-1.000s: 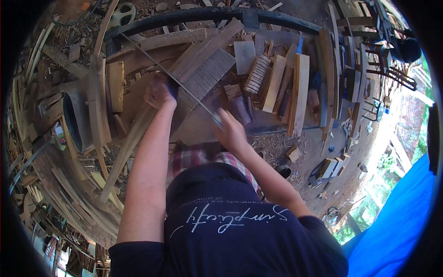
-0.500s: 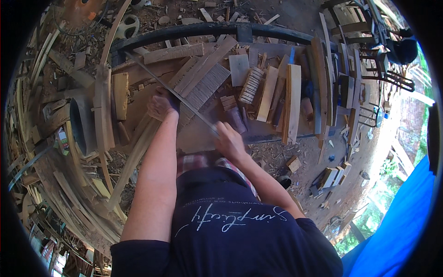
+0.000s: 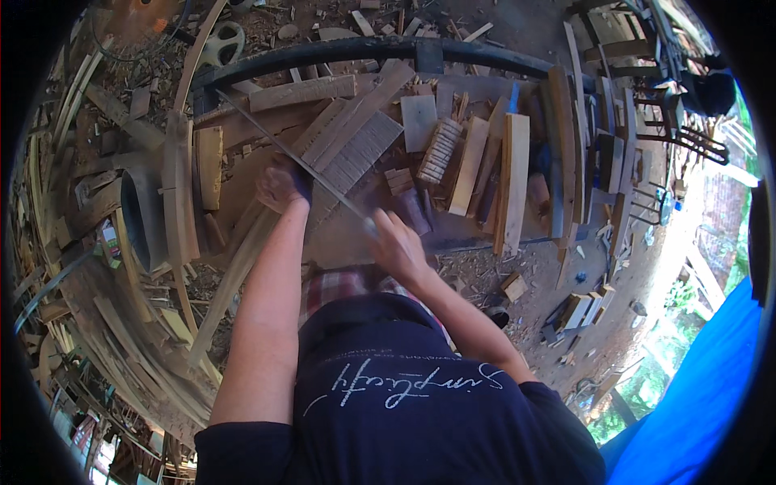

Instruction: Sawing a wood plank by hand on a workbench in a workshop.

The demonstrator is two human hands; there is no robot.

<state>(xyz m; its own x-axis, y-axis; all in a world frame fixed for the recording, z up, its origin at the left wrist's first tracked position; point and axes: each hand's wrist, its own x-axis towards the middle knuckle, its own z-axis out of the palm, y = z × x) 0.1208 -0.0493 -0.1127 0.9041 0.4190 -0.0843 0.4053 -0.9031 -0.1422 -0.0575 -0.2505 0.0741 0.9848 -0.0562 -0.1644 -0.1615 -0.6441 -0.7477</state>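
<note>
A long thin grey blade, which looks like a saw [image 3: 267, 132] seen edge-on, slants across the low workbench [image 3: 461, 234]. My right hand [image 3: 396, 246] is closed around its near end, slightly blurred. To the left of the blade, my left hand [image 3: 280, 187] bears down with curled fingers on a long plank [image 3: 230, 279] that comes up from the lower left. Some of those fingertips are hidden. Across the blade, a brown board [image 3: 360, 117] lies at a slant over a row of rough-ended wood pieces [image 3: 362, 151].
Several loose boards [image 3: 511, 182] and a ridged wood block [image 3: 440, 149] lie on the bench's right half. A dark curved rail [image 3: 339, 55] bounds its far side. Stacked planks [image 3: 133, 339] crowd the left. Small blocks [image 3: 586, 309] sit on the ground at right, near a blue tarp [image 3: 695, 404].
My right hand and the saw have shifted slightly up and to the left along the blade's line. My left hand stays nearly in place on the plank.
</note>
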